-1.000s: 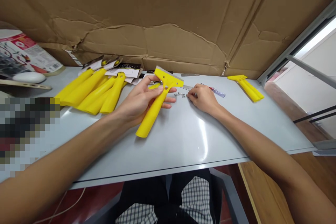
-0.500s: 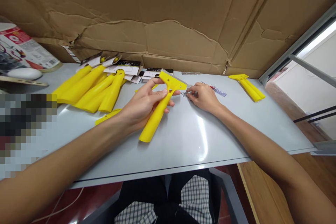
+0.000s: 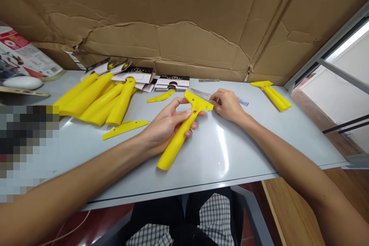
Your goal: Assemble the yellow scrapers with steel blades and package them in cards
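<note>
A yellow scraper (image 3: 175,142) is gripped in my left hand (image 3: 170,123), thumb on its neck. Its wide head points away from me, with a small screw visible in one of the head's holes. Close to the right end of that head, my right hand (image 3: 227,105) rests low over the table with fingers curled together; whatever they pinch is hidden. Thin metal blades (image 3: 201,93) lie just left of these fingers. Beyond the right hand, the clear handle of a screwdriver (image 3: 242,101) sticks out. Two loose yellow cover plates (image 3: 125,128) (image 3: 160,96) lie left of the scraper.
Several yellow scrapers with cards (image 3: 95,96) are heaped at the left. Folded cards (image 3: 173,82) and another metal blade (image 3: 209,80) lie at the back, by a cardboard wall (image 3: 187,46). Another yellow scraper handle (image 3: 273,96) lies at the right. A printed container (image 3: 29,54) stands far left.
My left hand has brought the scraper slightly right and toward me, uncovering the cover plates and blades. My right hand has shifted slightly right, away from the small screws.
</note>
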The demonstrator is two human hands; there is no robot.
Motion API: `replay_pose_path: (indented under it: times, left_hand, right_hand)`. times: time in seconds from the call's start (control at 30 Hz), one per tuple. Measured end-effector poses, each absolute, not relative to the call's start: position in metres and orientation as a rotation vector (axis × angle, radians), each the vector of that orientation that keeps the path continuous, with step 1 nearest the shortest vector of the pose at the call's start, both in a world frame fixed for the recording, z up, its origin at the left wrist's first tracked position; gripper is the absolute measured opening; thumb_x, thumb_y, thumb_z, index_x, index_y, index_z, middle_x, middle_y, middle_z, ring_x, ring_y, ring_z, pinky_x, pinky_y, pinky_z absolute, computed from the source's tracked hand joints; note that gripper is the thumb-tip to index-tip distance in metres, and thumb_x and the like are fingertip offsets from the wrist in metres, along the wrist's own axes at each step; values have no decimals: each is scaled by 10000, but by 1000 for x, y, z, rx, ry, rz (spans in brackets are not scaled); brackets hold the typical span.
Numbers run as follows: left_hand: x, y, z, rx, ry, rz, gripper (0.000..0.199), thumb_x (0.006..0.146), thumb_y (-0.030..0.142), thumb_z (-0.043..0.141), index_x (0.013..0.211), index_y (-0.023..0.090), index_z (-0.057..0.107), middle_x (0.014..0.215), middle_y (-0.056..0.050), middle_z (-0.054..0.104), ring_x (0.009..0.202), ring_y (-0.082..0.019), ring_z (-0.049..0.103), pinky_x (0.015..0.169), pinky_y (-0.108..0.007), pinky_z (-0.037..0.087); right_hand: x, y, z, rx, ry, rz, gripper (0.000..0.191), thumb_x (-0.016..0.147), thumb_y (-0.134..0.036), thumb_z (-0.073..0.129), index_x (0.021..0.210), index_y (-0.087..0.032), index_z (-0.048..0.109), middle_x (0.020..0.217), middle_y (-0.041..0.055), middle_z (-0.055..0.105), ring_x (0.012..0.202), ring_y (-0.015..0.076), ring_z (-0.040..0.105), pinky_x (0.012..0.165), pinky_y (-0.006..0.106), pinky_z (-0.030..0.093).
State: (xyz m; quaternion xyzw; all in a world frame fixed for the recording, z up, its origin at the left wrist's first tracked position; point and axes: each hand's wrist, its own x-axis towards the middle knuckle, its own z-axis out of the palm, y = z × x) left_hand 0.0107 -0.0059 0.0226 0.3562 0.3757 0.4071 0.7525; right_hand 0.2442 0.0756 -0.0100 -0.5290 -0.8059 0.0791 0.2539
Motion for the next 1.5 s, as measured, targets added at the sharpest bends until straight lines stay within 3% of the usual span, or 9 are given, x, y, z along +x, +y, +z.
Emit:
replay_pose_path:
  times: [0.13,0.33,0.53,0.73,0.97,1.5]
  left_hand:
    - [13,-12,19,720,773,817,246,1020,96,600,1172,250,483,1156,-148,786,603,-105,639,494,-184,482]
    - [13,-13,13,751,796,769,228,1042,133,592,1220,225,483,1123,-160,786,611,-121,670,509,-205,501]
    - [13,-20,8,875,826,733,253,1044,241,670,1202,230,472,1103,-138,798,629,-138,717,584,-251,553]
    - [15,-23,7,926,809,748,264,1040,266,678,1180,238,455,1052,-101,805,614,-129,704,585,-258,531]
    - [14,-23,2,990,794,755,281,1054,323,678,1209,217,469,949,-85,805,702,-168,759,719,-321,602]
    - [13,-22,2,1023,796,755,333,1037,377,709,1203,217,469,874,-63,787,678,-162,737,683,-306,568]
  right_hand:
    - [258,74,4,-1293,-1985,402,117,947,-221,702,900,-188,804,932,65,780,756,187,640,769,361,494]
    - [251,48,27,-988,-1980,805,183,939,-412,784,937,-235,829,1072,79,755,966,221,683,736,338,530]
    - [239,36,21,-939,-2079,905,136,948,-352,771,934,-232,834,1118,80,728,1046,222,677,763,330,557]
    - [239,35,21,-960,-2072,923,138,936,-348,776,903,-227,833,1110,86,720,1019,224,674,737,333,553]
    - [236,32,23,-951,-2083,903,145,928,-346,776,877,-220,824,1107,82,707,936,194,673,686,318,525]
    - [235,29,23,-995,-2099,811,131,938,-324,756,885,-220,815,1108,82,730,988,212,690,746,344,559]
